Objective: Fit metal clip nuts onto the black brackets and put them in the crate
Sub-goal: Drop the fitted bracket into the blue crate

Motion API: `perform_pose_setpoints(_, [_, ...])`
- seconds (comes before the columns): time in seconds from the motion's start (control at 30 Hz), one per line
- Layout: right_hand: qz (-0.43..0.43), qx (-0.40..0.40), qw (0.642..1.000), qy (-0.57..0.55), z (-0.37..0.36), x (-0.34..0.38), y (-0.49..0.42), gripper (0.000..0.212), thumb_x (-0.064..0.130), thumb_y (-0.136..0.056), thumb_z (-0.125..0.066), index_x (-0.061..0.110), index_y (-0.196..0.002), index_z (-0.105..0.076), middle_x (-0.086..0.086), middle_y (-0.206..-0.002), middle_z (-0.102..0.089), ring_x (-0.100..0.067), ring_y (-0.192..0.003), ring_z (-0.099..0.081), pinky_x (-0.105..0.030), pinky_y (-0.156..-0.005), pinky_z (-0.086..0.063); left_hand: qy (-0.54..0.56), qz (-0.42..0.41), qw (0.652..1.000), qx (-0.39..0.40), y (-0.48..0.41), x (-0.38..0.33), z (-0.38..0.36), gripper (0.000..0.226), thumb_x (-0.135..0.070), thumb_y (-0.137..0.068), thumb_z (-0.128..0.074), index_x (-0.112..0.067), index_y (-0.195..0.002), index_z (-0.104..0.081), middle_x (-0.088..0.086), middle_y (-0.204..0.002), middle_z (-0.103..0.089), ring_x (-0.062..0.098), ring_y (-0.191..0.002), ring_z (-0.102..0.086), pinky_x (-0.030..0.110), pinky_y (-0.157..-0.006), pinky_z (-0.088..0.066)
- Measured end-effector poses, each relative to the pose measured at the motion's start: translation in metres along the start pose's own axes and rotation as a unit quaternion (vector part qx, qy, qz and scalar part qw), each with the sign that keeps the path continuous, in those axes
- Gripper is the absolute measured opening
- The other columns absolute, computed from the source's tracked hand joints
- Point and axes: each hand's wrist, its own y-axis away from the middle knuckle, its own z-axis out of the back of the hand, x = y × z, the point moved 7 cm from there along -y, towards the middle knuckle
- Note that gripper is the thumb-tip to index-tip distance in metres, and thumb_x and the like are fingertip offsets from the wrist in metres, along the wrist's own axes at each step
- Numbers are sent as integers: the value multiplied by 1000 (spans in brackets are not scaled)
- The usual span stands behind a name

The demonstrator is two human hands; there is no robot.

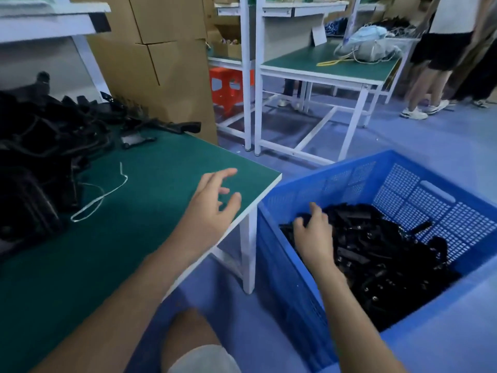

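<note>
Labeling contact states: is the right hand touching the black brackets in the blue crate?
Touching. Head view: the right hand is inside the blue crate, fingers curled round black brackets atop the pile, no gap visible.

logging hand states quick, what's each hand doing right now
Left hand: open, holding nothing, over the green-topped work table.
Right hand: on the black plastic brackets in the blue perforated plastic crate; whether it grips one cannot be told.
</note>
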Motion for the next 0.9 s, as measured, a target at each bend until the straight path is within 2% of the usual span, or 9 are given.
perform_pose_setpoints(0.07, [-62,88,989,102,-58,-30,12,63,30,-103,-48,8,-156,-24,-20,-153,-36,-39,-137,-38,-47,-112,-28,-9,29,999,-42,6,13,28,35,-17,-100,-55,-37,-128,-49,-11,-127,-49,3,-110,-57,22,-89,-49])
perform_pose_setpoints(0.13, [-142,171,957,184,-98,-71,26,72,40,-103,-45,12,-159,-11,-16,-159,-26,-36,-146,-25,-53,-119,-17,-12,47,996,-74,13,23,50,34,-14,-99,-53,-36,-125,-50,-8,-127,-51,-3,-105,-57,7,-81,-44])
perform_pose_setpoints(0.2, [-195,207,927,246,-114,-105,35,76,44,-103,-45,15,-160,-4,-16,-159,-23,-36,-147,-22,-54,-119,-14,-3,58,994,-94,21,34,65,32,-13,-100,-53,-34,-124,-52,-7,-126,-53,-10,-102,-55,0,-76,-39])
perform_pose_setpoints(0.23, [-198,207,921,263,-116,-115,34,72,40,-103,-45,16,-159,-5,-16,-158,-26,-36,-145,-25,-53,-118,-18,5,61,993,-102,26,40,72,32,-13,-100,-54,-34,-124,-53,-7,-126,-54,-11,-100,-56,0,-77,-39])
perform_pose_setpoints(0.33, [-174,180,926,281,-112,-127,25,42,14,-102,-41,10,-142,-30,-16,-147,-42,-36,-134,-42,-47,-109,-35,17,73,990,-117,37,56,85,33,-11,-100,-55,-32,-124,-55,-5,-124,-57,-12,-96,-56,1,-77,-40])
perform_pose_setpoints(0.4, [-154,189,924,294,-110,-125,21,35,7,-101,-41,7,-135,-35,-17,-142,-46,-37,-130,-47,-45,-106,-39,21,82,990,-115,41,64,89,32,-11,-100,-55,-32,-124,-57,-6,-122,-59,-11,-95,-57,1,-76,-40])
perform_pose_setpoints(0.63, [-155,185,909,341,-100,-125,68,31,7,-102,-39,8,-133,-38,-13,-138,-54,-31,-126,-55,-37,-100,-45,48,83,989,-114,41,68,101,32,-12,-100,-55,-36,-122,-58,-10,-119,-61,-3,-99,-60,5,-81,-42])
perform_pose_setpoints(0.77, [-169,174,918,314,-92,-123,81,35,9,-104,-37,9,-139,-36,-10,-139,-53,-27,-126,-55,-34,-99,-46,49,80,987,-130,33,62,112,31,-12,-100,-54,-34,-121,-59,-11,-116,-63,-3,-97,-60,5,-81,-42])
perform_pose_setpoints(0.9, [-213,138,929,268,-84,-100,89,41,21,-103,-43,8,-141,-33,-16,-145,-46,-34,-131,-48,-41,-109,-40,45,106,985,-132,37,59,130,31,-16,-101,-55,-38,-122,-59,-16,-113,-63,-2,-96,-59,5,-80,-43])
